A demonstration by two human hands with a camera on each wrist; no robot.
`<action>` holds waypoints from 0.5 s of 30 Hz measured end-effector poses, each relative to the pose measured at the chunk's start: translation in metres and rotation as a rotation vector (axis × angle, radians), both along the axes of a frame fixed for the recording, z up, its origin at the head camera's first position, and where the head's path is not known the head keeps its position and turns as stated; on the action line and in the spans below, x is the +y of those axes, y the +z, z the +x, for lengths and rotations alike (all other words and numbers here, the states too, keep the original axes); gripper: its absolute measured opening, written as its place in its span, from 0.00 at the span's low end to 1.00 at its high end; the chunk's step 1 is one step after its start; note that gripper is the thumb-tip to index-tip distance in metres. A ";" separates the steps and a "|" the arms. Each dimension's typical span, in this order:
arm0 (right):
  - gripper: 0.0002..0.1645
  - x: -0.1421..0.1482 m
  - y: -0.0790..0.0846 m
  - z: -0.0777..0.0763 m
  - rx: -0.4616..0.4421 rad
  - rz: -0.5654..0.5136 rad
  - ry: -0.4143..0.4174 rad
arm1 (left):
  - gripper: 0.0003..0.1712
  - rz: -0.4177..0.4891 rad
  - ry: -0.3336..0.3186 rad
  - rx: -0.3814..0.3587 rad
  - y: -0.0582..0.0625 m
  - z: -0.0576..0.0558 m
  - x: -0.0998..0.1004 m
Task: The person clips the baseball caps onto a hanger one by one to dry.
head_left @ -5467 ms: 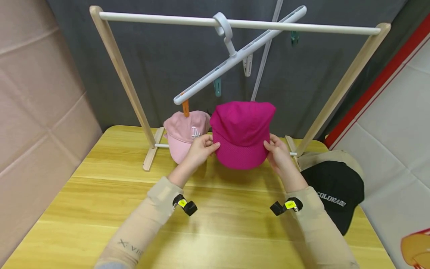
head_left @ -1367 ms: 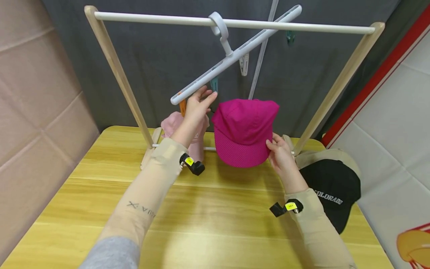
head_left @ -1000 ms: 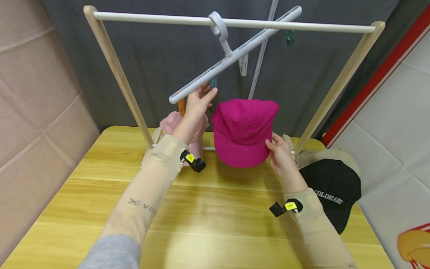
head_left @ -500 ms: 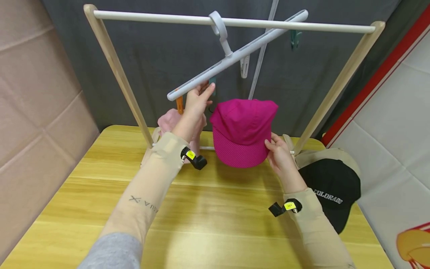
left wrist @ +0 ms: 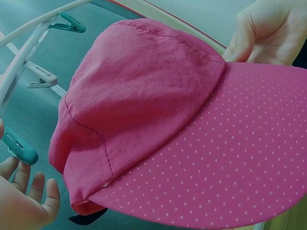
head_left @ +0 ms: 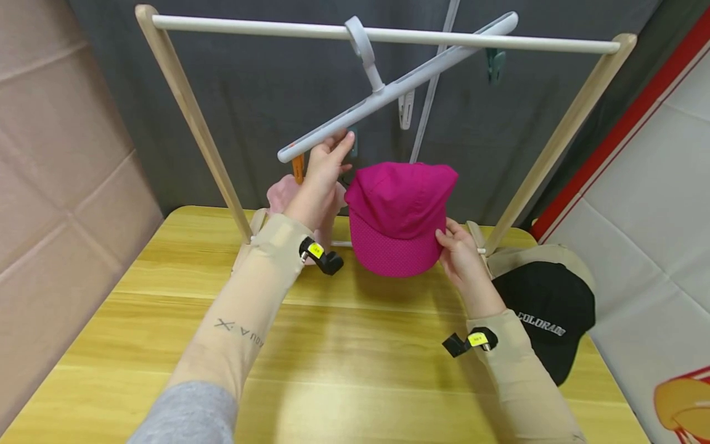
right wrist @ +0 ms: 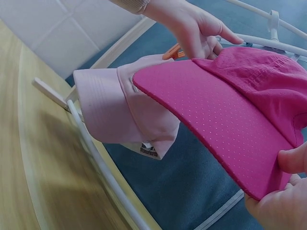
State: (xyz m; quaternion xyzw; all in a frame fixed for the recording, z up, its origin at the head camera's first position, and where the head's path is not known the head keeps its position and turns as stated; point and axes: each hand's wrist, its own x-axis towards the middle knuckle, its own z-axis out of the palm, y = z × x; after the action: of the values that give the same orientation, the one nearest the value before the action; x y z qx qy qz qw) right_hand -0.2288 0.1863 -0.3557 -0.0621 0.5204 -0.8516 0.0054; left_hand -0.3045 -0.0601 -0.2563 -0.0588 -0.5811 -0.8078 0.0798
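Note:
A magenta baseball cap with a dotted brim is held up in front of the hanger. My right hand pinches the right edge of its brim, thumb on the front. My left hand is raised to the white hanger, at the teal clip. In the left wrist view its thumb and fingertips lie on either side of this clip. The cap is close beside the clip but apart from it. A pink cap hangs from the orange clip, partly hidden by the left forearm in the head view.
The hanger hooks over the white rail of a wooden rack. A white clip and a green clip hang farther along it. A black cap lies over a beige cap at the table's right edge.
My left hand has left the magenta cap's brim and gone up to the teal clip. The hanger has swung slightly, its far end moving right. My right hand keeps holding the cap.

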 end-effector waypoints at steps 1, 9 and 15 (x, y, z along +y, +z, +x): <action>0.16 0.000 0.000 0.000 0.001 -0.001 0.001 | 0.27 -0.003 -0.005 0.002 0.000 0.000 0.000; 0.16 -0.001 0.000 0.000 0.004 -0.006 0.006 | 0.27 0.001 -0.011 -0.034 0.004 0.000 0.002; 0.16 -0.002 0.001 -0.001 0.006 0.002 0.010 | 0.24 -0.054 0.042 -0.024 0.003 -0.001 0.000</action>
State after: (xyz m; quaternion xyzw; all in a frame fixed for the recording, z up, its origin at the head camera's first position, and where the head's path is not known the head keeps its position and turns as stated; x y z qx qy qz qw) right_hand -0.2301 0.1840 -0.3551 -0.0673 0.5209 -0.8509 0.0084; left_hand -0.3057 -0.0597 -0.2532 -0.0391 -0.6048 -0.7906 0.0880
